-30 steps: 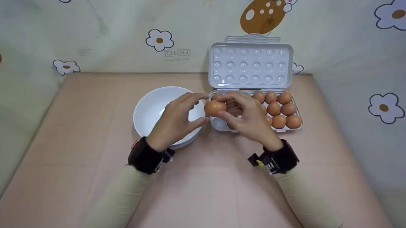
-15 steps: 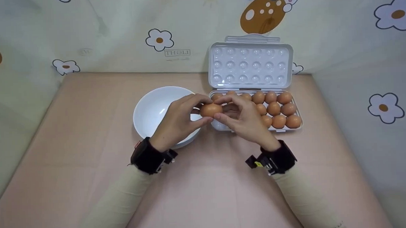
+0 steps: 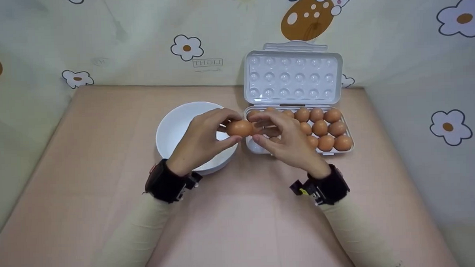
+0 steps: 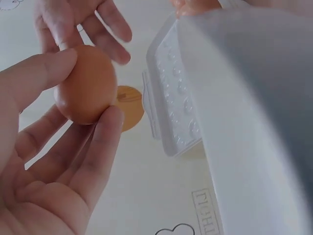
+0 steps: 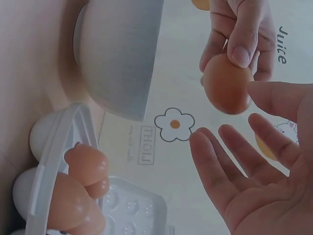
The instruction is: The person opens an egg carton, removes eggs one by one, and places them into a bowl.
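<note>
A brown egg [image 3: 239, 128] hangs over the right rim of the white bowl [image 3: 174, 128]. My left hand [image 3: 204, 138] pinches it between thumb and fingertips; the left wrist view shows the egg [image 4: 87, 83] in that grip. My right hand [image 3: 287, 139] is just right of the egg with its fingers spread and relaxed. In the right wrist view its palm [image 5: 259, 181] is open below the egg [image 5: 226, 84]. Whether its thumb still touches the shell is unclear.
An open white egg box [image 3: 257, 146] sits right of the bowl, its lid [image 3: 292, 74] leaning on the back wall. Several brown eggs [image 3: 326, 128] fill its right side. The pink table [image 3: 240, 212] is walled at back and both sides.
The egg has moved left from in front of the box to the bowl's rim. It has passed from my right hand's pinch into my left hand's, and the right fingers have let go.
</note>
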`<state>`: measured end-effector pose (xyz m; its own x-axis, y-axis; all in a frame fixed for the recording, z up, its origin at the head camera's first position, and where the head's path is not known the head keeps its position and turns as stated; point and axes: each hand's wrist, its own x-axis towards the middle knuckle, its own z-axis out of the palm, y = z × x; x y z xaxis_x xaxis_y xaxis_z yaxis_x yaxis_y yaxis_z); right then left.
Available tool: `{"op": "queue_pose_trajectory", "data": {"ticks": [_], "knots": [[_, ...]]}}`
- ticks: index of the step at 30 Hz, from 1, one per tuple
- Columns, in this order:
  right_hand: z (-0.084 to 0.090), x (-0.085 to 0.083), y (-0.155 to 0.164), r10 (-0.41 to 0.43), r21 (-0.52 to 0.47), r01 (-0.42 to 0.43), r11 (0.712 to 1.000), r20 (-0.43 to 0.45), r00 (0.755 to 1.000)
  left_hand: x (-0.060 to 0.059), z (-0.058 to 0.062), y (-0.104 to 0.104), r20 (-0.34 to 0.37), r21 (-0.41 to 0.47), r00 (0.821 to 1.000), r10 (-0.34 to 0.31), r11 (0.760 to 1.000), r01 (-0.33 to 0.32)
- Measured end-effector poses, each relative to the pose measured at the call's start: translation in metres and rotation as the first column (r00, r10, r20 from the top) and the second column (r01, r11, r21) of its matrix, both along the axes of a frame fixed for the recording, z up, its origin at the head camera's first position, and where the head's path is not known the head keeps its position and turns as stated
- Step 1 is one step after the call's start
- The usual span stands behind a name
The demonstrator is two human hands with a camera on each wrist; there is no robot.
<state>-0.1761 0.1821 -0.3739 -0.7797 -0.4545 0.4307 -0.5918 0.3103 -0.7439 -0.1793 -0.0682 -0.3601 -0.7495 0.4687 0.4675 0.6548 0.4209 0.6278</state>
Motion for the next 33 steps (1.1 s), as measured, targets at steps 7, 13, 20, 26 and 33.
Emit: {"op": "queue_pose_trajectory", "data": {"ticks": [7, 13, 20, 26, 33], "knots": [[0.006, -0.005, 0.02, -0.091, 0.233, 0.14, 0.962, -0.21, 0.974, -0.004, 0.01, -0.02, 0.025, -0.011, 0.998, 0.061, 0.998, -0.06], [0.005, -0.007, 0.038, -0.072, 0.305, 0.15, 0.941, -0.254, 0.964, -0.011, 0.017, -0.036, 0.013, -0.055, 0.996, 0.092, 0.994, -0.091], [-0.001, -0.007, 0.05, -0.074, 0.365, 0.164, 0.916, -0.249, 0.966, -0.023, 0.019, -0.057, 0.016, -0.164, 0.992, 0.128, 0.979, -0.124], [-0.005, -0.009, 0.055, -0.082, 0.387, 0.181, 0.904, -0.258, 0.963, -0.028, 0.017, -0.07, 0.068, -0.278, 0.985, 0.156, 0.952, -0.131], [-0.008, -0.011, 0.057, -0.074, 0.392, 0.157, 0.907, -0.219, 0.973, -0.034, 0.013, -0.081, 0.147, -0.374, 0.975, 0.169, 0.922, -0.103]]}}
